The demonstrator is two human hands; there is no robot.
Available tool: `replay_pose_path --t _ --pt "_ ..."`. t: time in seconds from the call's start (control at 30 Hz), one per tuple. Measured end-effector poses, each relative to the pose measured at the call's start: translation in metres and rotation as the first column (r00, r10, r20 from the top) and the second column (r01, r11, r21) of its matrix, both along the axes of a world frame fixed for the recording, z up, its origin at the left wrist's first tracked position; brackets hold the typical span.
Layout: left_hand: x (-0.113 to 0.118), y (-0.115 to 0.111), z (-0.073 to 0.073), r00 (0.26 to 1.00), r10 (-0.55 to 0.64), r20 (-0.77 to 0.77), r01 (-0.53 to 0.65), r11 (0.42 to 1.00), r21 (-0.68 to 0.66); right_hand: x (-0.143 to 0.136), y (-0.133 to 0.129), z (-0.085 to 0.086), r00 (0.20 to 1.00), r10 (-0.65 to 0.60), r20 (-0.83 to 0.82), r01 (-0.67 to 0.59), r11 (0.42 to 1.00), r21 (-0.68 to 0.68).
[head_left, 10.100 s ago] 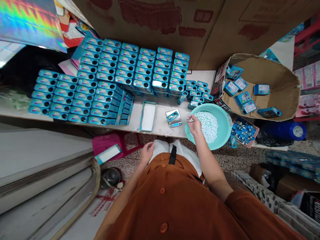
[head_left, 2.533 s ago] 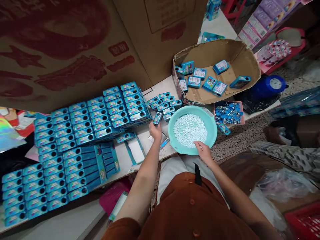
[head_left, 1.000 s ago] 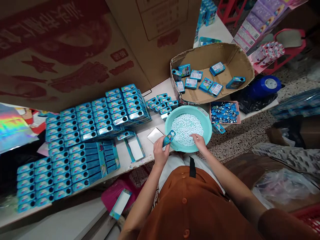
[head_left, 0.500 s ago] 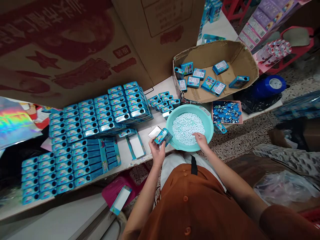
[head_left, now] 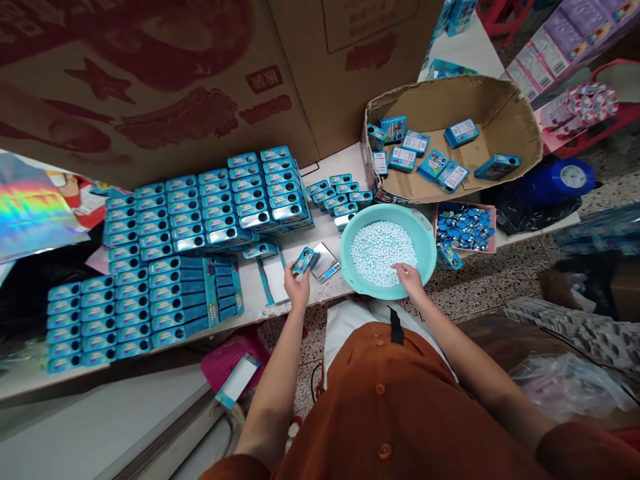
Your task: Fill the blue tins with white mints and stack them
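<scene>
My left hand is closed around a small blue printed box, just left of a flat silver digital scale on the table. The box is tilted, with a dark round hole at one end. My right hand reaches over the near rim of a turquoise basin. Its fingers are pressed together at the small white candies lying in the basin. What sits between those fingertips is too small to make out.
Rows of stacked blue boxes fill the table's left. A cut-down carton with several blue boxes stands behind the basin. Right of the basin is a pink tray of blue and silver caps. Large cardboard walls the back.
My left hand has moved left with the box, away from the basin's rim, uncovering the scale. My right hand stays at the candies. The view has shifted somewhat.
</scene>
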State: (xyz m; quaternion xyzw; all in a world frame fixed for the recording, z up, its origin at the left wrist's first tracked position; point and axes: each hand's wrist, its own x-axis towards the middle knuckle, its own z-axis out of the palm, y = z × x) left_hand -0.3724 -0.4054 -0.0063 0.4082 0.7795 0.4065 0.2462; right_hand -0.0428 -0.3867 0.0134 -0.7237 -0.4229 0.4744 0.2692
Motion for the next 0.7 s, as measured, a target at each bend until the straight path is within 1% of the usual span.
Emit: replay_pose_path --t 0.1,0.2,0.27,0.33,0.43,0.53,0.63,0.7 --pt "0.003 0.005 -0.007 0.999 -0.051 -0.007 0.051 0.999 0.002 0.000 0.000 0.001 1.000 0.013 0.005 -0.013 1.000 0.005" --pt "0.005 0.009 -0.013 0.994 -0.101 -0.027 0.101 0.994 -0.030 0.001 -0.001 0.000 1.000 0.025 0.013 -0.025 1.000 -0.001" --pt "0.004 0.008 -0.017 0.993 -0.111 -0.037 0.110 0.993 -0.037 0.002 -0.002 0.000 0.999 0.038 0.018 -0.038 0.999 -0.002" --pt "0.003 0.002 -0.018 0.993 -0.100 -0.056 0.098 0.994 -0.047 0.003 -0.003 -0.001 0.999 0.046 0.022 -0.046 0.999 -0.006" --pt "0.003 -0.021 -0.018 0.994 -0.059 -0.087 0.051 0.994 -0.093 0.003 -0.004 -0.002 0.999 0.040 0.026 -0.040 0.999 -0.020" --pt "0.007 -0.055 -0.019 0.995 -0.017 -0.099 0.001 0.987 -0.163 0.002 -0.003 -0.001 0.999 0.037 0.020 -0.036 0.999 -0.033" --pt "0.015 -0.090 -0.022 0.995 -0.032 -0.095 0.008 0.971 -0.237 0.001 -0.001 0.001 0.999 0.053 0.009 -0.053 0.998 -0.043" --pt "0.020 -0.108 -0.025 0.995 -0.048 -0.084 0.024 0.963 -0.267 -0.001 0.001 0.003 0.998 0.064 0.011 -0.064 0.997 -0.048"
